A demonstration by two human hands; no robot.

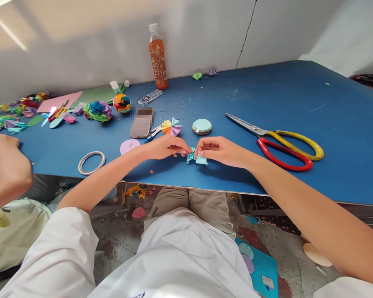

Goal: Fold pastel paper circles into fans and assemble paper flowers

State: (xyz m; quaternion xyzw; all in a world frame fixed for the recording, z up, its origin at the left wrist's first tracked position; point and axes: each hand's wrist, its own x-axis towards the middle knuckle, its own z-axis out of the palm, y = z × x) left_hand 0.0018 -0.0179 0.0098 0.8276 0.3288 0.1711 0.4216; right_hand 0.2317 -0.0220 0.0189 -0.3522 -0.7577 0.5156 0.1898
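Between my two hands, just above the blue table (236, 178), is a small light-blue paper piece (201, 159) with curled edges. My left hand (170, 147) pinches its left side with the fingertips. On the right side, my right hand (219, 151) has thumb and fingers closed on a flat part of the same paper. Beyond my hands lie a stack of round paper discs (202, 126), pale blue on top, and a folded multicolour paper fan flower (171, 127). A lilac paper disc (129, 145) lies under my left forearm.
Large scissors (279, 142) with red and yellow handles lie at right. A tape roll (91, 162), a phone (142, 123), a drink bottle (158, 60) and paper flower balls (97, 111) are left of centre. A co-worker's hand (4, 145) is at far left.
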